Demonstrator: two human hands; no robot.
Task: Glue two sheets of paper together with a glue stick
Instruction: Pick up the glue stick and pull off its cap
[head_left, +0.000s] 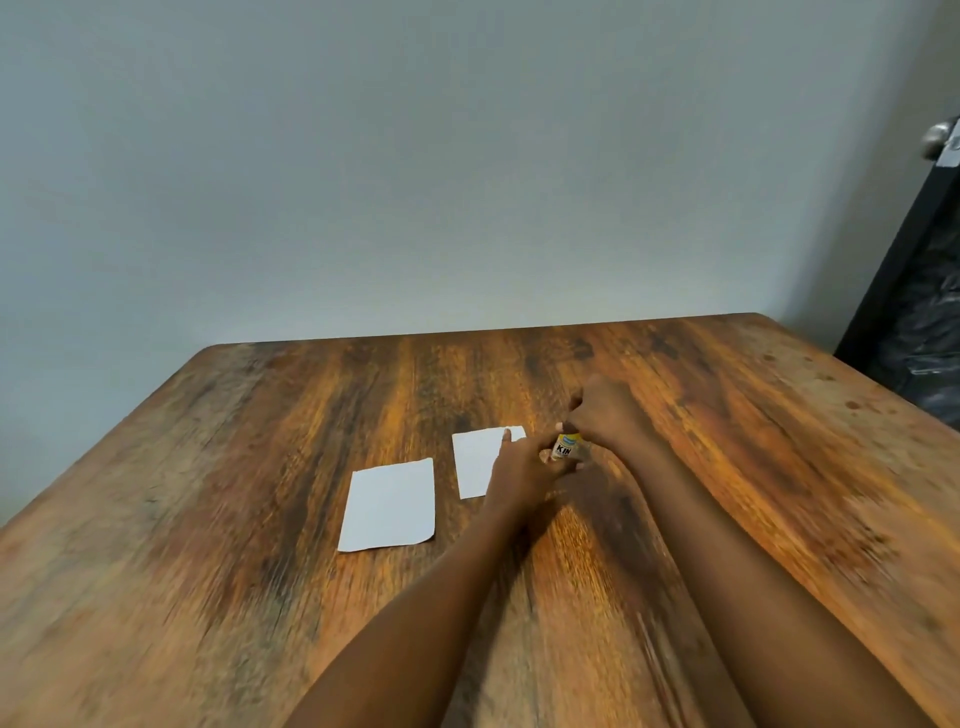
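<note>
Two white paper sheets lie flat on the wooden table (260, 493). The larger-looking sheet (389, 505) is nearer and to the left. The second sheet (475, 460) lies just right of it, partly covered by my left hand (519, 470). A small yellow glue stick (566, 446) with black lettering is held between both hands, just right of the second sheet. My left hand grips its lower body. My right hand (605, 410) is closed over its top end. Whether the cap is on is hidden by the fingers.
The table's far edge meets a plain grey wall. At the right stands a dark door (924, 291) with a round metal knob (937, 137). Bare wood surrounds the sheets on all sides.
</note>
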